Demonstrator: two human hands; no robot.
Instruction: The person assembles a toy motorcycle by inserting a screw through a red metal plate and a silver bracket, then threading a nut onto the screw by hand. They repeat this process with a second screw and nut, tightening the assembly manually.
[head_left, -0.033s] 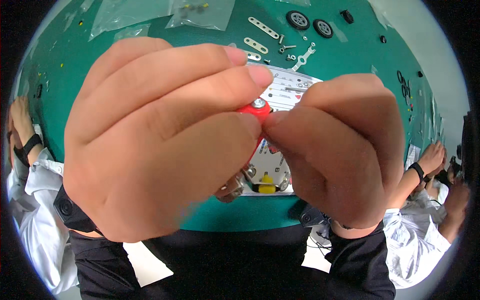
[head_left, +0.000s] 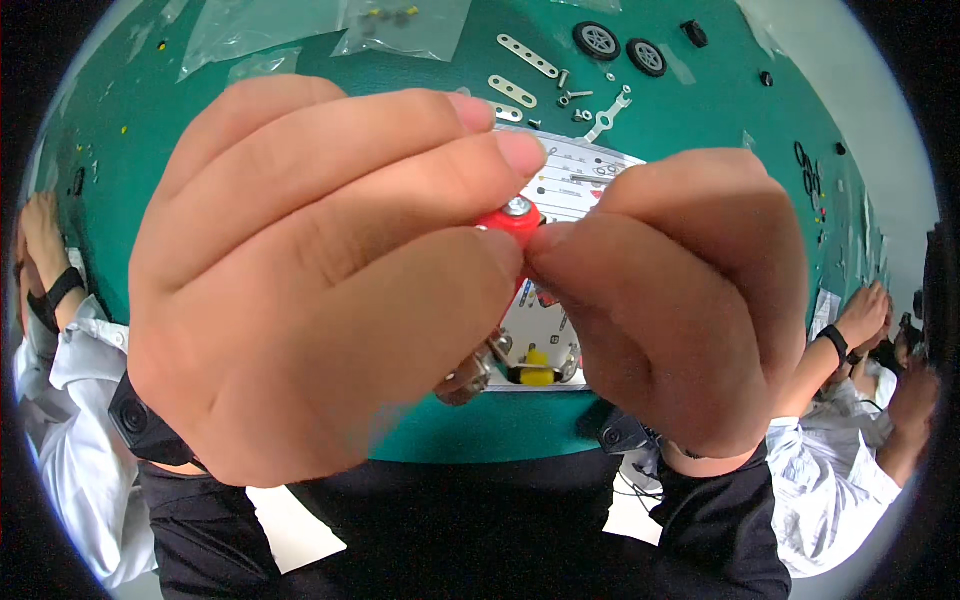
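My left hand (head_left: pixel 320 270) is closed around a red plastic piece (head_left: pixel 525 215) with a silver screw (head_left: pixel 516 206) in its top, held close in front of me. The thumb and fingers hide most of it. Just right of it, my right hand (head_left: pixel 690 290) pinches at the piece's edge with thumb and forefinger. A thin metal shaft (head_left: pixel 588 179) sticks out above the right hand's fingers. Below the red piece hang metal parts (head_left: pixel 475 370) and a yellow part (head_left: pixel 537 368); whether these join it I cannot tell. A printed sheet (head_left: pixel 570 150) lies behind on the table.
On the green table (head_left: pixel 400 85) lie perforated metal strips (head_left: pixel 526 55), a pale bracket (head_left: pixel 606 120), loose screws (head_left: pixel 574 96) and two wheels (head_left: pixel 597 41). Clear plastic bags (head_left: pixel 400 30) are at the back. Other people's hands work at left (head_left: pixel 45 240) and right (head_left: pixel 862 318).
Almost nothing differs. The metal and yellow parts below the red piece have shifted very slightly.
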